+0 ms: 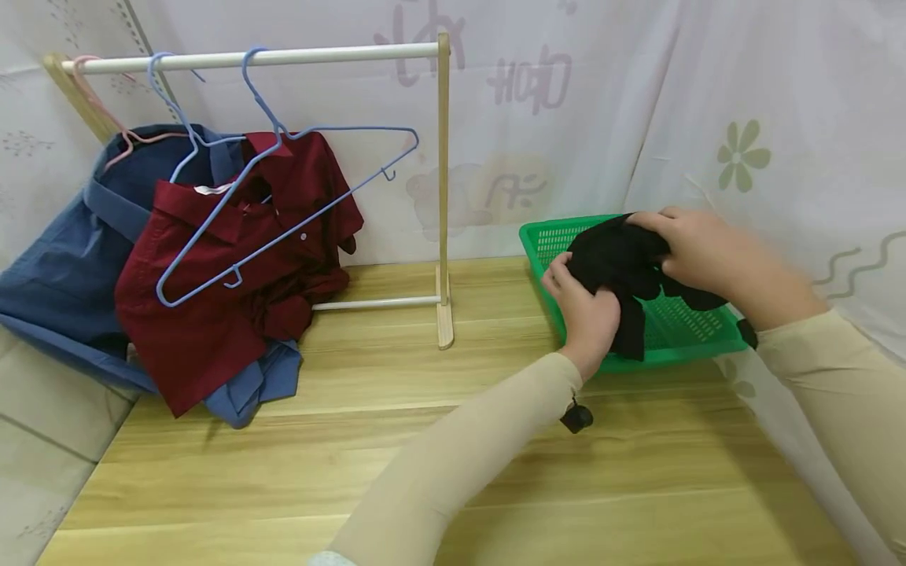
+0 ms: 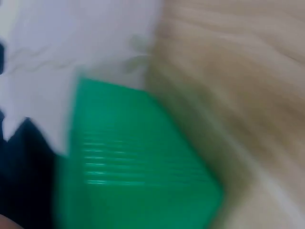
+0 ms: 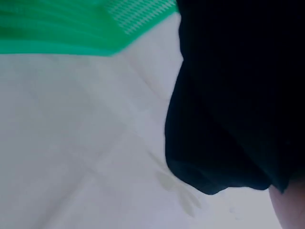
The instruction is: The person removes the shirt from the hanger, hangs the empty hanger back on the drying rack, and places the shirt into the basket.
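A bunched black garment (image 1: 614, 255) is lifted partly out of a green plastic basket (image 1: 683, 355), one end draping down over the near rim. My left hand (image 1: 586, 316) grips its left side, fingers curled over the cloth. With my right hand (image 1: 697, 250) I hold its upper right part, thumb and fingers closing on the fabric. In the right wrist view the black cloth (image 3: 228, 105) hangs as a loose fold beside the basket (image 3: 62, 33). The left wrist view is blurred, with the basket's green wall (image 2: 138, 157) in the middle and dark cloth (image 2: 28, 181) at the left edge.
To the left stands a clothes rack (image 1: 443, 173) with a white rail. On it hang a blue shirt (image 1: 57, 267), a dark red shirt (image 1: 212, 291) and a bare blue hanger (image 1: 318, 212). A printed white curtain (image 1: 552, 141) backs the wooden table (image 1: 396, 432).
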`<state>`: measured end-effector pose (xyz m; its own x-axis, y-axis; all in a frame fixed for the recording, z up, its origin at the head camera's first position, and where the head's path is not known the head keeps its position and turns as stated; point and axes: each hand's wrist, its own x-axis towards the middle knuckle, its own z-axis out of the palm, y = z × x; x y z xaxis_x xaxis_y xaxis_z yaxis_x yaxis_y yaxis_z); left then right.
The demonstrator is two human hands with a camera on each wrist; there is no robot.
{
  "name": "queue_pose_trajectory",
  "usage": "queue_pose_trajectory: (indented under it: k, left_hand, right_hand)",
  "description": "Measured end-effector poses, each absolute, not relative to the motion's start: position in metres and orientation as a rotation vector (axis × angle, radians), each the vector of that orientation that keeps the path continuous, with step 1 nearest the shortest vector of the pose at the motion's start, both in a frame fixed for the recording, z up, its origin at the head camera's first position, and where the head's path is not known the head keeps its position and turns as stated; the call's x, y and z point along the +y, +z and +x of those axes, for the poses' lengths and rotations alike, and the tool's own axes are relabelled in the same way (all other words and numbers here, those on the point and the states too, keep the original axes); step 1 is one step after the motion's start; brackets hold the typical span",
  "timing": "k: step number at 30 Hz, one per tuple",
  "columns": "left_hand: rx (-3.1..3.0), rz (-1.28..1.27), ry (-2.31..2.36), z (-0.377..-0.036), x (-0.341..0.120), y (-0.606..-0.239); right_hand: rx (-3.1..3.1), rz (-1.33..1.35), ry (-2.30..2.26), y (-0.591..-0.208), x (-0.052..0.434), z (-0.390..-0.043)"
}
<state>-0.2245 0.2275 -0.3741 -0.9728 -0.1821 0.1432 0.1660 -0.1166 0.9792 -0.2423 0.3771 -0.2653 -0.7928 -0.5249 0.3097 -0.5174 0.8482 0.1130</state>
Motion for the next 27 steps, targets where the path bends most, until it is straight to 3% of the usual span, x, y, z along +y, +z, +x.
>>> queue_pose_trajectory:
  k: [5, 13, 18, 27]
  left_hand:
    - [-2.322, -0.224, -1.684, -0.222, 0.225, -0.396]
    - [-2.82, -0.479, -0.54, -0.22, 0.213, -0.388]
    - [-2.915, -0.545, -0.406, -0.218, 0.207, -0.379]
    - [-3.083, -0.71, -0.562, -0.23, 0.178, -0.372]
  right_hand:
    - [-2.709, 0.762, 0.008, -0.289, 0.393, -0.251]
    - [-2.754, 0.687, 0.108, -0.323, 0.426, -0.251]
    - [-2.777, 0.682, 0.198, -0.338, 0.431, -0.248]
    - [-2.902, 0.769, 0.234, -0.357, 0.434, -0.243]
